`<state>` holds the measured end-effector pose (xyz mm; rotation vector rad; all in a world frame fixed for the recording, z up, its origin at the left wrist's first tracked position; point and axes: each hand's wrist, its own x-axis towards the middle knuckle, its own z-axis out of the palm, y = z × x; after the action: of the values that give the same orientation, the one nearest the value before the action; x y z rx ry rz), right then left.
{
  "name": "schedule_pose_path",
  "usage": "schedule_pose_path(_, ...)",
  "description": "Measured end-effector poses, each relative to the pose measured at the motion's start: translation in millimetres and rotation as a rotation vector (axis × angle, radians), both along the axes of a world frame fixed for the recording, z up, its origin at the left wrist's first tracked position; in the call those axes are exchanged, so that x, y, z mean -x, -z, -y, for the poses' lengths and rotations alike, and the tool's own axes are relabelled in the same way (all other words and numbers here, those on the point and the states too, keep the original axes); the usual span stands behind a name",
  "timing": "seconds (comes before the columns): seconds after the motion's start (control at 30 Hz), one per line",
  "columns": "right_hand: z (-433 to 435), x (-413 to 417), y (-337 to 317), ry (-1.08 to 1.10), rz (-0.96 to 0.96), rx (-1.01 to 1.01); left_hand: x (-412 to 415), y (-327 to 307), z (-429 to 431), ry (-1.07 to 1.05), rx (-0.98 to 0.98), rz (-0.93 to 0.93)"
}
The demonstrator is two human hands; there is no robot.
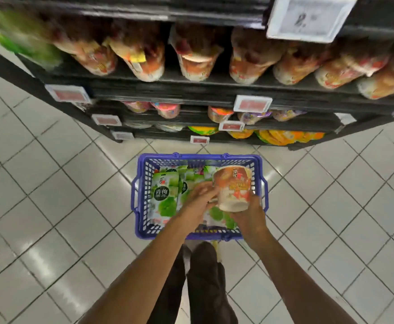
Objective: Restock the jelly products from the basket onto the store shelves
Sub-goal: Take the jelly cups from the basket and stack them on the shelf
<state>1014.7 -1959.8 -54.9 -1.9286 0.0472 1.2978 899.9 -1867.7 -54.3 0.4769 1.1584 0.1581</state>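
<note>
The orange jelly tub (232, 188) is held above the blue basket (200, 157), clear of the green jelly pouches (165, 195) lying inside it. Right hand (249, 213): grip clamped round the tub's base from 5 o'clock. Left hand (199, 202): fingers extended, resting against the tub's side at 9 o'clock. The tub's long axis runs 6 to 12 o'clock, wide lid end toward the black shelf (168, 78). Likely target: the row of matching tubs (196, 59) on that shelf, at 12 o'clock and well apart. Gaps in the row look narrow. The basket stands on the tiled floor (51, 183).
</note>
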Motion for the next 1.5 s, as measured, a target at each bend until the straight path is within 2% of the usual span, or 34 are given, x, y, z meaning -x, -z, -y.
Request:
schedule_pose_path(0.03,1,6,-18,-0.088,0.044,-0.025,6,-31,-12,0.03,-0.036,-0.004)
schedule_pose_path(0.17,-35,28,-140,-0.142,0.054,-0.191,31,-158,-54,0.037,-0.201,0.098)
schedule_pose_path(0.37,-81,38,-316,-0.11,-0.082,-0.569,68,-341,-105,0.137,-0.467,0.186)
schedule_pose_path(0.5,-109,31,-419,-0.174,0.009,-0.734,84,-454,-123,0.107,-0.702,0.218)
schedule_pose_path(0.63,-133,26,-520,-0.217,0.12,-0.907,91,-548,-135,0.044,-0.843,0.334)
schedule_pose_path(0.93,-157,14,-726,-0.348,0.488,-1.314,87,-734,-153,0.196,-1.335,0.412)
schedule_pose_path(1.03,-163,10,-785,-0.394,0.559,-1.438,84,-794,-156,0.132,-1.516,0.402)
schedule_pose_path(1.17,-177,5,-859,-0.459,0.661,-1.559,80,-866,-159,0.037,-1.66,0.383)
schedule_pose_path(1.5,-224,6,-994,-0.482,0.728,-1.682,70,-1006,-175,-0.182,-1.862,0.312)
